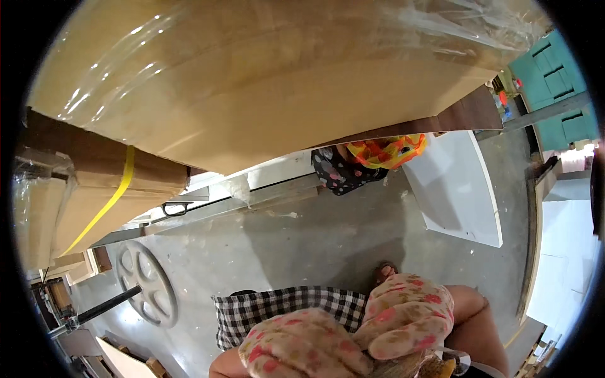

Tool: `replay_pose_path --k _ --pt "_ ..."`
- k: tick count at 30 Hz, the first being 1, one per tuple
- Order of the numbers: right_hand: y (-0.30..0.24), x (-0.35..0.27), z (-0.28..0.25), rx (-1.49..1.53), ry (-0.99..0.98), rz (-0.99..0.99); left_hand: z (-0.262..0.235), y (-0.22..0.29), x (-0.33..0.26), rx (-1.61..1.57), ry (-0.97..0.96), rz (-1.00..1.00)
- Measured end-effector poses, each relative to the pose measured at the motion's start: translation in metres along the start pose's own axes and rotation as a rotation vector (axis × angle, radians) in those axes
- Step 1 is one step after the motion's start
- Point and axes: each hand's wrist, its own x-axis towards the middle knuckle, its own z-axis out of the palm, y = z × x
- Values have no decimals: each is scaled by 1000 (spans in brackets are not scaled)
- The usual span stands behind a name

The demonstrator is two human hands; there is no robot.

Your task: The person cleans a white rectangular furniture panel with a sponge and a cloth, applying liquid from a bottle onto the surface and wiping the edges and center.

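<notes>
Both my hands are in pale gloves with pink and red flowers, close together at the bottom of the view. My left hand has its fingers bent and pressed together; what lies under them is hidden. My right hand is curled, fingers toward the left, just above a brownish-yellow thing with clear plastic, cut off by the lower edge. I cannot make out its kind. Black-and-white checked cloth spreads behind my hands, and a foot shows beyond it on the grey floor.
A large film-wrapped cardboard box fills the top. Another carton with a yellow strap stands left, above a grey spoked wheel. A dark patterned bag, an orange-yellow bag and a white panel are ahead.
</notes>
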Motion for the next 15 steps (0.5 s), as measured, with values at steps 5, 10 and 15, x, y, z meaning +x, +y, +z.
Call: replay_pose_path --k 5,10,15 --pt "-9 -5 -7 -20 -39 -6 8 -13 -15 31 55 -35" --pt "-8 -10 -12 -33 -4 -15 6 -21 -18 41 76 -75" --pt "-9 -13 -16 -44 50 -9 4 -29 -15 34 91 -98"
